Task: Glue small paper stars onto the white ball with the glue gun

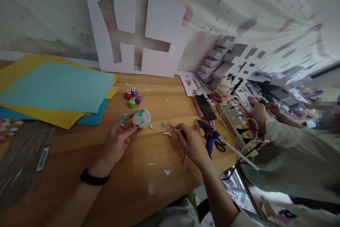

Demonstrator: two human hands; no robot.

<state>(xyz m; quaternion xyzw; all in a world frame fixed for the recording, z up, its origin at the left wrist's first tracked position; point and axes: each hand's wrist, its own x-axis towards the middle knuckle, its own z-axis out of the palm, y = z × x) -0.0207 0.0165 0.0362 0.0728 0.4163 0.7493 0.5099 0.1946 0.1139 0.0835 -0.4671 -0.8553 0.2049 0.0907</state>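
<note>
My left hand [120, 142], with a black band on the wrist, holds a small round white piece [138, 119] with green and blue stars on it. In my right hand [189, 142] is a thin pointed tool [171, 126], pinched between the fingers. Its tip is just right of a small blue star [162, 124] lying on the table. White paper scraps [166, 172] lie near both hands. Beyond the round piece sit several small red, purple and green eyed figures [131, 102].
Yellow and blue sheets [55, 85] cover the left. At right are a blue glue gun [209, 135], black scissors [220, 145], a phone [205, 107] and a power strip [233, 122] with cables. A large white cut-out board [156, 14] stands behind; another person's hands [258, 113] are farther right.
</note>
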